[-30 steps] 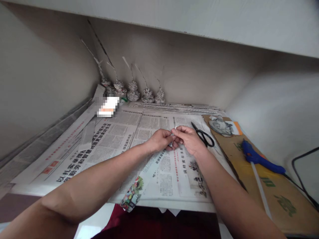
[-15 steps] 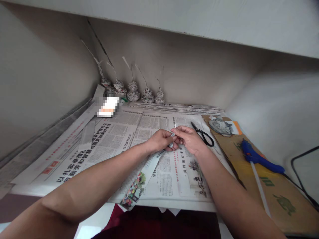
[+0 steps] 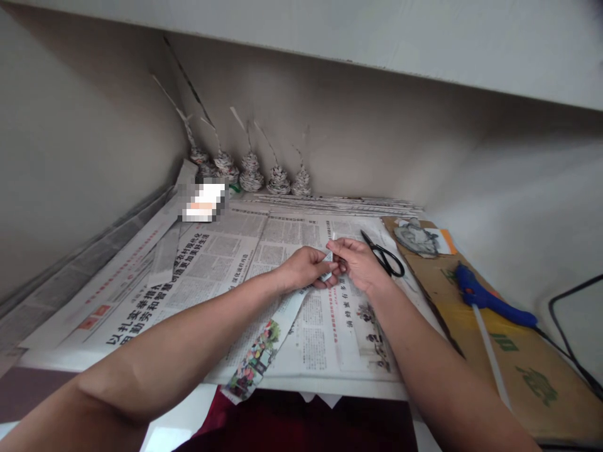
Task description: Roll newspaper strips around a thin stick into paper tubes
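Observation:
A long newspaper strip [image 3: 271, 333] with a colour photo on its lower part slants up from the table's front edge to my hands. My left hand [image 3: 304, 270] is closed on its upper end, thumb and fingers pinching the paper. Right beside it, my right hand [image 3: 355, 260] pinches the strip's narrow, rolled-looking tip between thumb and fingertips. The fingers of both hands nearly touch and hide part of the paper. Just beyond my right hand lie black-handled scissors [image 3: 389, 258] on the newspaper sheets [image 3: 221, 263].
Several woven paper gourd shapes [image 3: 252, 172] stand along the back wall, left of thin rolled paper sticks [image 3: 339, 206]. On the right, cardboard [image 3: 532, 364] carries a blue glue gun [image 3: 494, 301] and a crumpled grey wad [image 3: 417, 238]. A pixelated bright object [image 3: 205, 201] sits back left.
The strip's lower end has shifted slightly left and down, and the paper between my fingers has turned a little. Both hands stay in nearly the same place.

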A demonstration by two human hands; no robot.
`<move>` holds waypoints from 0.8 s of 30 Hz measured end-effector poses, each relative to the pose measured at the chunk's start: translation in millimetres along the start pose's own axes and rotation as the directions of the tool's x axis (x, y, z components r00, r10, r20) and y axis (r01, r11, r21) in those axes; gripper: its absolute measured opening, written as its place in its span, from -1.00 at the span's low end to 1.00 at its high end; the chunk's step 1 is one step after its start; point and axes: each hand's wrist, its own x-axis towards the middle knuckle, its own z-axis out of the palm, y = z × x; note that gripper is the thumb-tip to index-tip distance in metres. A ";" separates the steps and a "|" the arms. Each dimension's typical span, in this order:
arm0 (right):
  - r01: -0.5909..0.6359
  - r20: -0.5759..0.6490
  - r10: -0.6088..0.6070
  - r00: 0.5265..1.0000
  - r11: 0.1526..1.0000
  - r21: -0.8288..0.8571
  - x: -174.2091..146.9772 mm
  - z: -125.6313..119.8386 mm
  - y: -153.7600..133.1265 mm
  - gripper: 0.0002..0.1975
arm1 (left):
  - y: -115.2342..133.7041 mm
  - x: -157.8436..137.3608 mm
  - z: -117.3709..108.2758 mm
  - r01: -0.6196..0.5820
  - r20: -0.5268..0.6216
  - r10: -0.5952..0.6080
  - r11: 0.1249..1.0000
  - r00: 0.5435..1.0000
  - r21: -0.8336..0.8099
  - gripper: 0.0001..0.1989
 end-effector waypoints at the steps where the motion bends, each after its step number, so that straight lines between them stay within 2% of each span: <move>1: 0.001 -0.015 -0.001 1.000 1.000 0.006 0.0 0.5 0.6 -0.67 | 0.0 -0.2 0.3 0.005 0.004 -0.005 1.000 1.000 -0.005 -0.64; 4: -0.010 0.002 0.010 1.000 1.000 0.012 -1.1 0.2 -0.1 -0.67 | 0.3 -0.7 0.3 0.014 0.015 -0.014 1.000 1.000 -0.009 -0.64; 9: -0.066 0.150 0.063 0.987 0.998 0.013 -3.3 -2.6 -3.9 -0.70 | -0.1 0.0 -0.2 0.017 0.006 -0.016 1.000 1.000 -0.016 -0.62; 15: -0.011 -0.007 0.011 1.000 0.999 0.035 -2.1 1.5 -1.0 -0.71 | 2.0 -0.7 1.6 0.023 0.019 -0.022 0.999 1.000 -0.029 -0.59; 17: -0.025 0.043 0.024 0.999 0.999 0.030 -2.2 0.2 -1.7 -0.70 | 3.8 -1.4 1.4 0.033 0.015 -0.033 0.999 0.999 -0.024 -0.58; 20: -0.060 0.182 0.057 0.982 0.998 0.010 -2.3 -3.6 -2.7 -0.69 | 5.0 -2.1 0.9 0.038 0.011 -0.038 0.999 0.999 -0.019 -0.57; 22: -0.050 0.177 0.046 0.983 0.999 0.015 -1.6 -4.9 -1.6 -0.72 | 4.2 -2.2 1.0 0.035 0.015 -0.034 0.999 0.999 -0.011 -0.57; 24: -0.039 0.110 0.035 0.993 0.999 0.028 -0.6 -4.9 0.4 -0.71 | 2.7 -2.0 1.3 0.023 0.027 -0.023 1.000 0.999 0.002 -0.57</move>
